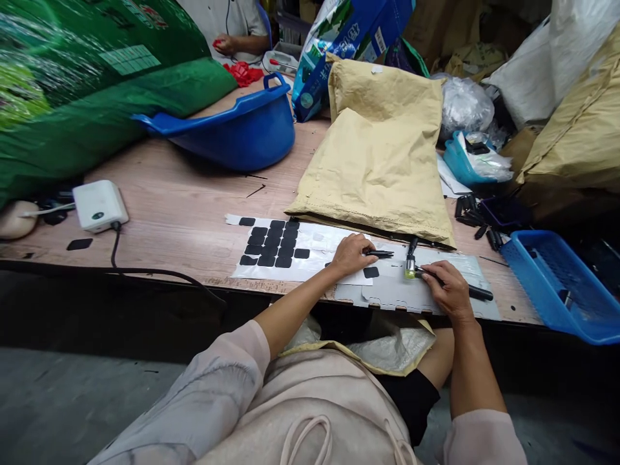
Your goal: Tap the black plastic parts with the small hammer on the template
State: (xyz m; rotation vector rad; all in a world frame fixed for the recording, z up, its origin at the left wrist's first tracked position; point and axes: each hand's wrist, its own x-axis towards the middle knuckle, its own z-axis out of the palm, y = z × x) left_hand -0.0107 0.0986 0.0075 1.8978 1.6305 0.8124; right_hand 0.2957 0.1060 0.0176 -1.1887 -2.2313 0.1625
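My right hand (446,287) is closed around the black handle of a small mallet (411,266). The mallet's head has a chrome middle, a black face and a yellow-green face, and it is over a grey board (394,290) along the table's front edge. To its left, my left hand (352,254) pinches a slim black piece (382,254) that points toward the mallet head; its exact kind is unclear. Below that hand lies a white sheet (314,245). Rows of black rounded squares (272,243) stick to its left part, and a single black square (371,272) lies near my left fingers.
A large tan paper sack (372,161) stands just behind the board. Blue basket (557,284) sits at right, beside several loose black parts (469,210). A blue basin (237,129) and white box with cable (100,205) are at left. Another person's hand (225,44) shows behind.
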